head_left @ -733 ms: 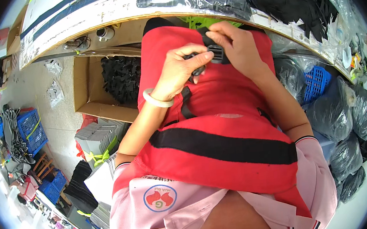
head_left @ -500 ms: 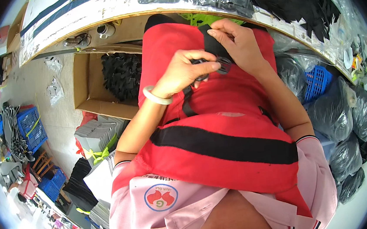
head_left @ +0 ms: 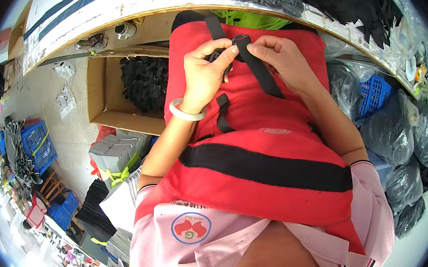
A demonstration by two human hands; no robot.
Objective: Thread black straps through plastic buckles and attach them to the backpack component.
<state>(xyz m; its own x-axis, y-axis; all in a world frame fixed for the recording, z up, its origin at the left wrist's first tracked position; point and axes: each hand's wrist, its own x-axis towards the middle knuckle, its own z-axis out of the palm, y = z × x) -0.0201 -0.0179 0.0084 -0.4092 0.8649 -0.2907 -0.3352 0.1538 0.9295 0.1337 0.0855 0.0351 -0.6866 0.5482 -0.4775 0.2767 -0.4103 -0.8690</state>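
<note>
My left hand (head_left: 205, 76) pinches a black buckle (head_left: 240, 38) over my red apron (head_left: 190, 41), my right hand (head_left: 281, 59) grips the black webbing strap (head_left: 265, 78), seemingly looped through, its long end left lying loose

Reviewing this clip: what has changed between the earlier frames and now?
The left hand, holding a black buckle, has moved up the picture and slightly left. The black strap at the right hand ran up from the buckle; a length now slants down and right across the red apron. Another length now shows beyond the left hand. The cardboard box stayed put.
</note>
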